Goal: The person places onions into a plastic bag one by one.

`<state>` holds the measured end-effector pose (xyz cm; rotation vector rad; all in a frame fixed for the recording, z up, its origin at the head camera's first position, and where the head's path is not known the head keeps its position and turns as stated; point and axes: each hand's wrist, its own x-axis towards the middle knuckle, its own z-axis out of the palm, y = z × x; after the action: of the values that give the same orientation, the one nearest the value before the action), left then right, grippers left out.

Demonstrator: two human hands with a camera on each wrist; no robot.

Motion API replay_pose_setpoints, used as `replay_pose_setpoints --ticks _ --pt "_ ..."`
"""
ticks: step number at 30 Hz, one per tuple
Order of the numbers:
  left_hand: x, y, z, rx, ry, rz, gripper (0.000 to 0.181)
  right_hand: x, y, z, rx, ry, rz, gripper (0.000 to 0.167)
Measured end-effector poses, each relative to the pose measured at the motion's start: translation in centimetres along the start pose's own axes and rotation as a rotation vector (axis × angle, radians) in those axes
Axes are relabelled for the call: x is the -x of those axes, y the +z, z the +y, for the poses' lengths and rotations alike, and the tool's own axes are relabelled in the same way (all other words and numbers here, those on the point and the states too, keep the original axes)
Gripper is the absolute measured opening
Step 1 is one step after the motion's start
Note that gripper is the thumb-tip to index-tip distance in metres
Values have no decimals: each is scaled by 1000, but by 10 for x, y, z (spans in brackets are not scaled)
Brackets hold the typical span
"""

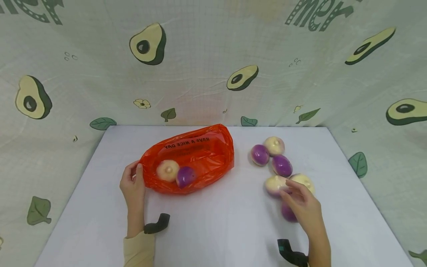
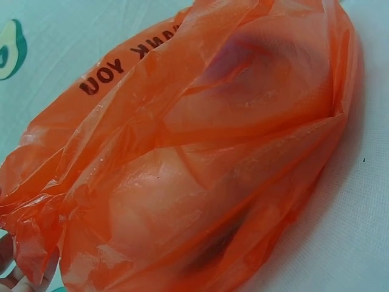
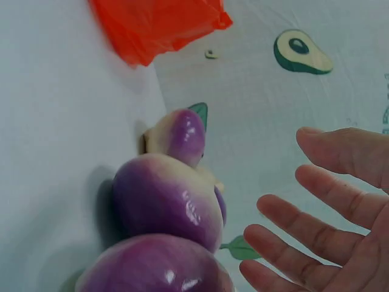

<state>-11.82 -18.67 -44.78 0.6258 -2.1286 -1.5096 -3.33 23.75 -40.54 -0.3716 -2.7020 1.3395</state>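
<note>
A red plastic bag [image 1: 213,148] lies with its mouth spread wide on the white table. Inside it are two purple-and-white turnips, one showing its pale side [image 1: 167,170] and one its purple side [image 1: 185,177]. My left hand [image 1: 134,187] pinches the bag's rim at its left end; the left wrist view shows turnips dimly through the film. On the right, my right hand [image 1: 305,205] hovers over loose turnips, fingers spread and holding nothing. Nearest its fingertips in the head view is a pale-topped turnip [image 1: 275,184]; a purple turnip [image 1: 288,213] is partly hidden beneath the hand.
Three more turnips [image 1: 260,155] lie close together farther back, right of the bag. Another pale turnip [image 1: 305,181] sits just behind my right hand. A cloth printed with avocados [image 1: 148,43] hangs behind the table [image 1: 213,230] and along its sides.
</note>
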Motion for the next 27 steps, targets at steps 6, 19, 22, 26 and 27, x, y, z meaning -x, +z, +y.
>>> replay_pose_setpoints --ticks 6,19,22,26,27 --pt "-1 0 -1 0 2 4 40 -1 -10 15 74 19 -7 50" --pt "0 0 0 4 -6 4 40 -6 -24 47 165 228 -210 68" --pt "-1 0 0 3 -6 4 40 -8 -25 50 151 321 -276 77" --pt "-1 0 0 10 -3 6 39 -10 -23 51 152 372 -310 84" --pt "-1 0 0 12 -3 7 39 -11 -23 51 155 373 -306 84"
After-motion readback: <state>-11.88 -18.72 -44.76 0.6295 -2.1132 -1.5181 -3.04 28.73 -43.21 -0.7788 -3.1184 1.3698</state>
